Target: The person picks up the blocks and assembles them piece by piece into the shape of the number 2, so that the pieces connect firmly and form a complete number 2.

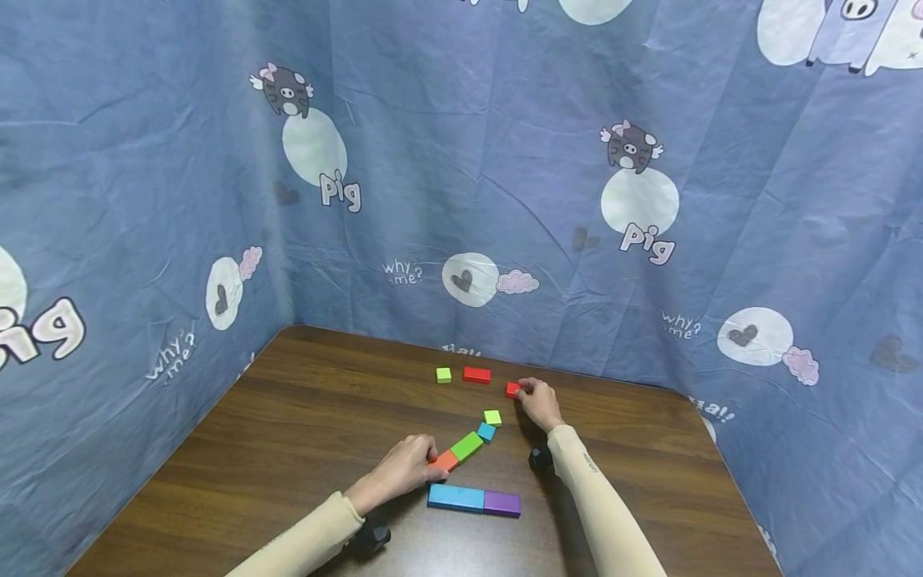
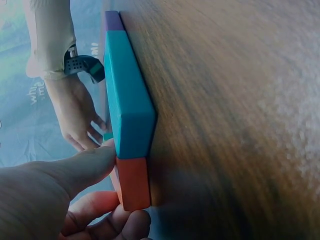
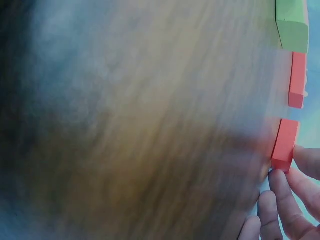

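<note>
Head view: I see both hands working low on a dark wood tabletop (image 1: 649, 457). Left hand (image 1: 399, 468) pinches the orange block (image 1: 443, 462) between thumb and fingers, at the near-left end of a slanted row. Green block (image 1: 467, 446) butts end to end against orange. Small blue block (image 1: 486, 433) sits at green's far end, near lime block (image 1: 493, 418) just past it; I can't tell if those last two touch.

Right hand (image 1: 539, 405) is farther out, thumb and fingertips pinching the small red block (image 1: 513, 389) by its right end. Block is down on the wood near the back edge. Long red block (image 1: 477, 375) lies apart to its left, far lime block (image 1: 443, 375) left of that, gap between.

Closest to the person: long blue block (image 1: 457, 498) and purple block (image 1: 502, 503), end to end, purple on the right. On my left wrist feed, the long blue one partly overlaps the row behind it. Pig-print cloth (image 1: 505, 184) hangs behind everything.
</note>
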The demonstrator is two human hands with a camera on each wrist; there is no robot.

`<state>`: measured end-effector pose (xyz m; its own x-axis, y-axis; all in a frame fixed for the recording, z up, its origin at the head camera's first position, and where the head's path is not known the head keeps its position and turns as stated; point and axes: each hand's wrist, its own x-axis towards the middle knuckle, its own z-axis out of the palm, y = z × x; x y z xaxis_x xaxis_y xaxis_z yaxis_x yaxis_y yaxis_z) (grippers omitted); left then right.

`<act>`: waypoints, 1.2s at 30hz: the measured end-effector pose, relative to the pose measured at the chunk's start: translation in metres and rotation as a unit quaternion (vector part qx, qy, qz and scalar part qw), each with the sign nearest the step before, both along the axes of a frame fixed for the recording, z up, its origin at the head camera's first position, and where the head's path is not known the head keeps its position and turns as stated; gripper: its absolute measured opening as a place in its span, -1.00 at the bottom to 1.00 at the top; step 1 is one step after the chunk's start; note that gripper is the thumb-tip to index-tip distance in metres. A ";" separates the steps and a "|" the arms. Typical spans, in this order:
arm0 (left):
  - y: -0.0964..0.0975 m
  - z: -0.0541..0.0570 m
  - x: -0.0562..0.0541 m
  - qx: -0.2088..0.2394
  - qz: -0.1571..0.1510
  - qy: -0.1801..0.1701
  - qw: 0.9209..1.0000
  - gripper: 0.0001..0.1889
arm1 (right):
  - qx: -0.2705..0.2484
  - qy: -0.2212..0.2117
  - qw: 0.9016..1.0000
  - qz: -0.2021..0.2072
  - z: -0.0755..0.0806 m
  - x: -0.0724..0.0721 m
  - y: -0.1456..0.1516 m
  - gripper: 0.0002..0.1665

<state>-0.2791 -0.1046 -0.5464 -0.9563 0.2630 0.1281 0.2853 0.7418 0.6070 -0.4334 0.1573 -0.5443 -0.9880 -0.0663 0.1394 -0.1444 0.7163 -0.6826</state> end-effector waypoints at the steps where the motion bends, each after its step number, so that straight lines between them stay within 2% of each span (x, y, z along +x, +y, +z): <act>1: 0.000 0.000 0.000 0.000 0.000 -0.001 1.000 -0.72 | 0.000 -0.001 1.000 0.000 0.000 0.000 0.000 -0.66; 14: 0.001 0.002 0.000 0.001 0.002 -0.018 1.000 -0.72 | -0.009 -0.003 1.000 0.001 -0.002 -0.003 0.001 -0.70; 20: 0.001 0.000 0.000 0.000 0.002 -0.007 1.000 -0.71 | -0.019 0.002 1.000 0.005 -0.005 -0.003 -0.002 -0.70; 25: 0.001 0.001 0.001 0.000 0.003 -0.002 1.000 -0.71 | -0.027 -0.001 0.999 0.021 -0.007 -0.004 -0.003 -0.69; 31: 0.001 0.000 0.001 0.001 0.003 -0.015 1.000 -0.71 | -0.051 -0.020 0.997 0.045 -0.005 -0.001 -0.005 -0.70; 36: 0.001 0.000 0.001 0.002 0.002 -0.007 1.000 -0.71 | -0.042 -0.014 0.997 0.057 -0.004 0.000 -0.007 -0.69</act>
